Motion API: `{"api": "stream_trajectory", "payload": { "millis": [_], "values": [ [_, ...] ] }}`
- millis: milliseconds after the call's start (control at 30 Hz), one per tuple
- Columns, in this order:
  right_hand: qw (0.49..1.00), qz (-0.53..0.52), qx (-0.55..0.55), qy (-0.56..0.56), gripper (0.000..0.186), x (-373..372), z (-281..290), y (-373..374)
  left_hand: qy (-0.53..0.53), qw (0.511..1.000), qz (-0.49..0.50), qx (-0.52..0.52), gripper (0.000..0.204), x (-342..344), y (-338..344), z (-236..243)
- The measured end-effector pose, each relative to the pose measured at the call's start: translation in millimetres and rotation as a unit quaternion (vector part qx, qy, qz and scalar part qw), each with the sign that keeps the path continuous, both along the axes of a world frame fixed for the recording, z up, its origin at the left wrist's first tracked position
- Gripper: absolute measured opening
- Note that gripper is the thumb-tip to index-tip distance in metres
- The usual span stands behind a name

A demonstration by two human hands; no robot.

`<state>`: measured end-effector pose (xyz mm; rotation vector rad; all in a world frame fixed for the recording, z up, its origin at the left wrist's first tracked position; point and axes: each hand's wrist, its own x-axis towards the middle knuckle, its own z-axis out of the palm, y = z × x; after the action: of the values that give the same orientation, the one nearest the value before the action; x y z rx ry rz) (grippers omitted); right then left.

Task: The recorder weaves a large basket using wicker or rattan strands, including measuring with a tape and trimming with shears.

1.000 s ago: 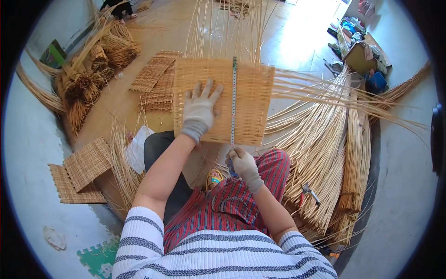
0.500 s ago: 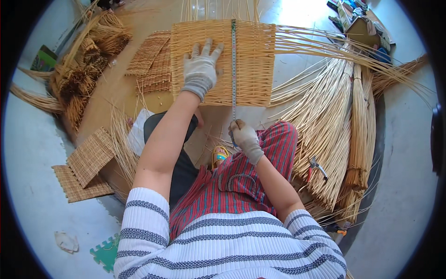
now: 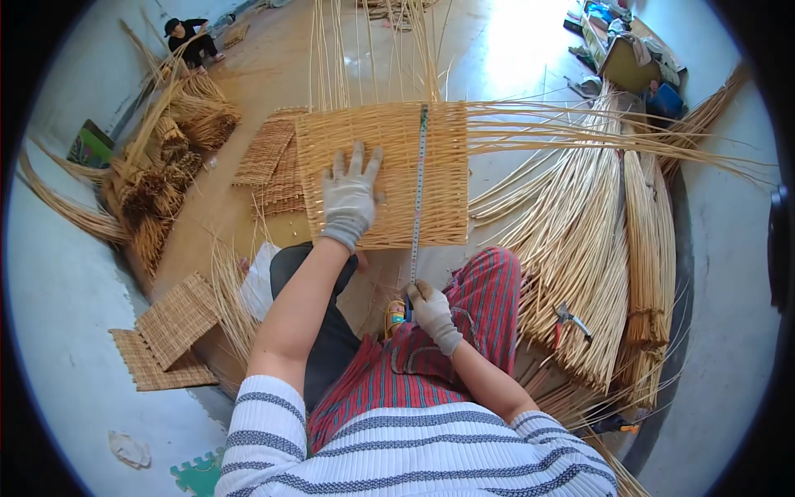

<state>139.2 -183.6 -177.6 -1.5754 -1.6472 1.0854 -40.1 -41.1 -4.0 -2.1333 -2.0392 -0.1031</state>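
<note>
A square woven cane panel [image 3: 389,166], with long loose strands trailing from its top and right edge, is held up over my lap. My left hand [image 3: 348,195], in a pale glove with grey cuff, lies spread on its left half. A metal measuring tape [image 3: 418,186] runs down the panel from the top edge and past the bottom edge. My right hand [image 3: 431,311], also gloved, is closed on the tape's blue case [image 3: 408,306] below the panel. The lower part of the case is hidden by the hand.
Stacked woven mats [image 3: 261,149] lie behind the panel, more mats [image 3: 174,319] at left. Cane bundles line both sides [image 3: 563,248] [image 3: 182,120]. Red-handled pliers [image 3: 567,323] lie on the right bundle. A person in black [image 3: 190,45] crouches at upper left; a cluttered bench [image 3: 629,66] stands upper right.
My right hand has drawn the case farther from the panel's bottom edge, lengthening the exposed tape. The view has shifted up and back down. My left hand remains spread on the panel.
</note>
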Motion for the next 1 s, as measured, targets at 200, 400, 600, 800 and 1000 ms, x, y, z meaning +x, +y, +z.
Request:
{"api": "stream_trajectory", "payload": {
  "millis": [200,400,600,800,1000],
  "values": [
    [1.000,-0.006,-0.026,-0.006,0.036,12,10,18,-0.009,1.000,0.006,-0.010,0.086,-1,0,-5],
    [0.995,-0.046,-0.051,-0.074,0.037,22,6,30,0.016,0.999,-0.005,0.035,0.083,-4,11,-1],
    [0.997,-0.051,-0.030,-0.045,0.035,25,-5,41,-0.008,0.999,0.027,-0.023,0.083,0,17,12],
    [0.995,-0.058,-0.028,-0.076,0.032,22,-14,42,-0.010,0.999,0.027,-0.041,0.084,0,17,12],
    [0.998,-0.027,-0.012,-0.056,0.037,31,-7,38,-0.014,0.999,0.019,-0.038,0.085,-1,14,13]
  ]
}}
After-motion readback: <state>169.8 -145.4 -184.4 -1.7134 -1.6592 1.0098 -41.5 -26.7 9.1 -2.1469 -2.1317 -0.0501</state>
